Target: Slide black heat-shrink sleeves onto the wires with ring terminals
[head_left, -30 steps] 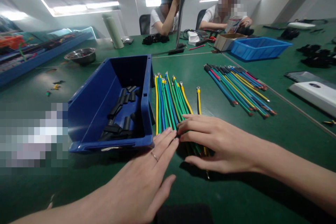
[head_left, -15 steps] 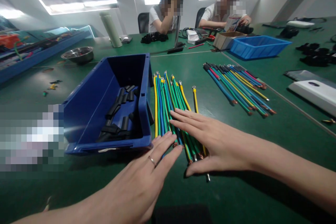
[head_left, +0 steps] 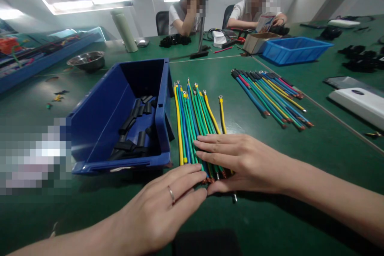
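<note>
A bundle of yellow, blue and green wires [head_left: 192, 128] with ring terminals at the far ends lies on the green table, beside a dark blue bin [head_left: 120, 164] holding short black tubes [head_left: 139, 138]. My left hand [head_left: 165, 204], with a ring on one finger, rests at the near ends of the wires, fingers stretched out. Flat over the near right part of the bundle lies my right hand [head_left: 240, 160], its fingers extended and thumb apart. Bare copper ends show between the two hands. One yellow wire [head_left: 222, 116] sits slightly apart on the right.
A second wire group [head_left: 270, 98] lies to the right. Behind it are a light blue bin [head_left: 295, 54] and a cardboard box [head_left: 258, 44]. A metal bowl [head_left: 87, 61] and green bottle [head_left: 124, 32] stand back left. Two people sit across the table.
My left hand has shifted slightly, its fingers now straighter and nearer together at the wire ends. My right hand has moved a little nearer. The near copper ends are gathered closer.
</note>
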`<state>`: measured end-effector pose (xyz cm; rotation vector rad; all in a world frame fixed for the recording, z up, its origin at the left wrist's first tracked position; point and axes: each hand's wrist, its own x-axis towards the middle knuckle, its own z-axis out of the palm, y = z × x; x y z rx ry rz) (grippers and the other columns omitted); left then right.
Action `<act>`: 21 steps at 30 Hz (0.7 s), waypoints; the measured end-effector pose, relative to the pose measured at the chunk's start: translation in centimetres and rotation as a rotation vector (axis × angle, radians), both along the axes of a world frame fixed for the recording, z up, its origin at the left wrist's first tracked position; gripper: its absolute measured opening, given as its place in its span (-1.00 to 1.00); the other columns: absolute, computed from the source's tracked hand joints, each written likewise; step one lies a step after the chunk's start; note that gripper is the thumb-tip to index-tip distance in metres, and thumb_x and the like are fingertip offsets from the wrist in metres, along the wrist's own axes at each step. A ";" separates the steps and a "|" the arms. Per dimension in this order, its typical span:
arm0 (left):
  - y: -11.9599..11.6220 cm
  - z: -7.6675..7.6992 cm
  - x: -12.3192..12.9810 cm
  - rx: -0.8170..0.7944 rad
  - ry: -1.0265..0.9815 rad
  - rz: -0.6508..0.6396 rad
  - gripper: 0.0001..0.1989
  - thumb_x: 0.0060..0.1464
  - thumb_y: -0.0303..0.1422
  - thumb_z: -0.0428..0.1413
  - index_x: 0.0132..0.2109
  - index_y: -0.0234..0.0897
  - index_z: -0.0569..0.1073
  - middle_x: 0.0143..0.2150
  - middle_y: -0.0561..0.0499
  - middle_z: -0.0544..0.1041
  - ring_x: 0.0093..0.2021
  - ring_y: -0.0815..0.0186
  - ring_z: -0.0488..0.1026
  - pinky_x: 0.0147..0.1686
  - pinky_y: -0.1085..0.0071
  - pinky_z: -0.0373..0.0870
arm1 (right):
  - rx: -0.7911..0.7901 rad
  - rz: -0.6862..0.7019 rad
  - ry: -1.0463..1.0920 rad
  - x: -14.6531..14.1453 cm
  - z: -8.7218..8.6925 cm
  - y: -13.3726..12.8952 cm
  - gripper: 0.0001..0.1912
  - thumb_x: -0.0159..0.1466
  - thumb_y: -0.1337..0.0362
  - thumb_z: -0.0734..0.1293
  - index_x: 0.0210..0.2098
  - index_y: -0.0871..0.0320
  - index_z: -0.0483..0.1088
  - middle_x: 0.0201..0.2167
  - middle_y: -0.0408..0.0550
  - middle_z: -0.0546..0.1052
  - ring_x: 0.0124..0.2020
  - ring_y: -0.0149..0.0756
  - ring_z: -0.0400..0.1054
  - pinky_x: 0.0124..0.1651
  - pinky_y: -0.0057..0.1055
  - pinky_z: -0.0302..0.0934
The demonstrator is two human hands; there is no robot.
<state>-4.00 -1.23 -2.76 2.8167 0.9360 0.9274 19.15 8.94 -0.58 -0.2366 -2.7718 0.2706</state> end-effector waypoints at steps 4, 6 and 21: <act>0.0 0.8 0.2 -0.037 0.054 0.041 -0.64 0.37 -0.50 -0.20 0.14 -0.35 0.40 0.13 -0.16 0.51 0.25 0.30 0.36 0.24 0.38 0.31 | 0.006 -0.145 -0.024 0.3 1.6 0.0 -0.28 0.26 -0.19 0.27 0.16 0.26 0.37 0.13 0.19 0.46 0.13 -0.07 0.35 0.13 -0.14 0.29; 0.2 1.5 0.3 -0.102 0.177 0.029 -0.60 0.33 -0.56 -0.16 0.23 -0.40 0.33 0.29 -0.22 0.37 0.36 0.23 0.19 0.27 0.31 0.27 | 0.078 -0.372 0.001 0.7 2.3 0.1 -0.43 0.35 -0.10 0.20 0.07 0.24 0.41 -0.04 0.18 0.51 -0.06 -0.07 0.42 -0.10 -0.16 0.34; 0.6 2.9 0.3 -0.486 0.326 -0.078 -0.13 -0.09 -0.71 -0.06 0.40 -0.21 0.06 0.46 -0.10 0.02 0.45 0.20 -0.08 0.35 0.10 0.08 | -0.211 -0.678 -0.229 1.1 1.7 1.3 -0.95 0.24 0.36 0.20 -0.30 0.11 0.28 -0.40 -0.11 0.46 -0.46 -0.34 0.28 -0.40 -0.41 0.04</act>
